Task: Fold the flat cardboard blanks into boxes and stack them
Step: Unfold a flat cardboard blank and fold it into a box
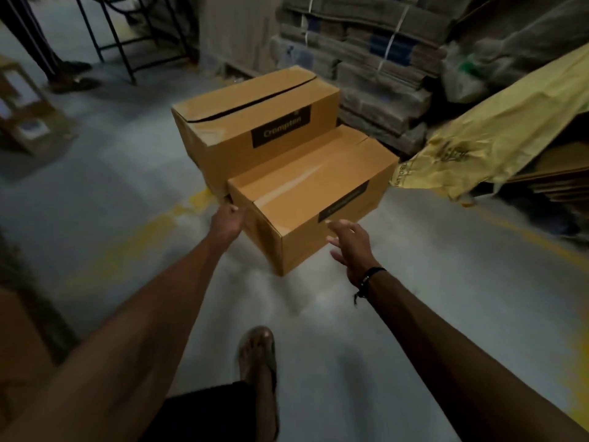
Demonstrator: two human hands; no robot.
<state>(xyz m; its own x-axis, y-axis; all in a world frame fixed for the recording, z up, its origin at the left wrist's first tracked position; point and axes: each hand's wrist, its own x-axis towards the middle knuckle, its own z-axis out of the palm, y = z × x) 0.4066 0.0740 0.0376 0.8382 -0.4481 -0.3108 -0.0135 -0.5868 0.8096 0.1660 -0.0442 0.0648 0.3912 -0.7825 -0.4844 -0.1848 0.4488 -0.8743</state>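
Boxes on the floor, two of them, folded and closed. The near box [314,193] sits low, just in front of the far box [255,122], which stands taller; whether a third box hides beneath it you cannot tell from here. The two touch or nearly touch along their facing sides.

Your left hand [227,222] is at the near box's left corner, fingers curled in; blur hides whether it grips the edge or only rests against it. Your right hand [350,247] hovers wide, fingers spread, just beside the box's near-right face and apparently not touching it yet.

Judgement: you are reaching to lift or square up the near box for stacking.

Risks from here:
- One-sided lift. If the left hand pulls before the right lands, the box probably pivots and skids on the smooth floor [414,314].
- Top flaps. The far box's seam gapes darkly along its length; weight set on it could cave the flaps inward.
- Near box's top seam looks only folded, so squeezing the sides may pop it open.
- Your foot [256,355] is close under the lift path; a dropped corner lands there.
- Loose yellow sheeting [497,132] on the right crowds any swing that way.
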